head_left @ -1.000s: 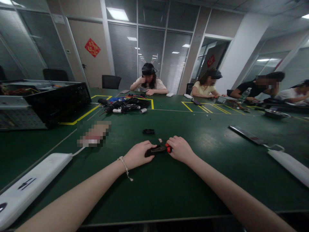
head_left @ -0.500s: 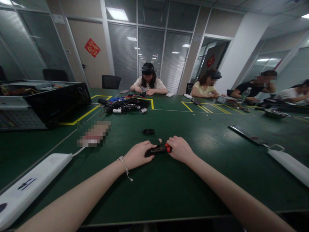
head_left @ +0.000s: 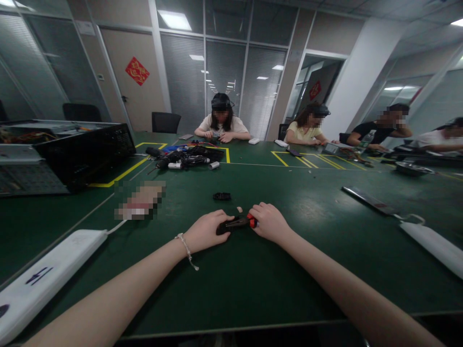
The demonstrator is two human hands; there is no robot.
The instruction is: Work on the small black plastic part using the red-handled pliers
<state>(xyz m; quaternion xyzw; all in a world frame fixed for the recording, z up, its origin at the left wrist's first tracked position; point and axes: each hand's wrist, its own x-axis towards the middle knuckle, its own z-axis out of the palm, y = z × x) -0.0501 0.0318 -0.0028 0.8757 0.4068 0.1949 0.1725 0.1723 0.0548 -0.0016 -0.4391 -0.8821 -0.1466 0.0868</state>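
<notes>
While low on the table (head_left: 253, 294), left hand (head_left: 206, 232) and right hand (head_left: 269, 222) each curled around the black-and-red tool (head_left: 235, 224).

The green table (head_left: 249, 289) lay bare between the forearms, down to the near edge. A black-and-red hand tool (head_left: 237, 223) bridged the gap between the left hand (head_left: 206, 232) and the right hand (head_left: 269, 222). Just ahead, a small black part (head_left: 222, 196) and a pale scrap (head_left: 239, 209) sat in the way. The left power strip (head_left: 47, 274) hemmed one side, and the right power strip (head_left: 434, 246) and a flat dark bar (head_left: 367, 201) hemmed the other. Farther off stood a heap of tools (head_left: 184, 158) and a black computer case (head_left: 72, 154).
</notes>
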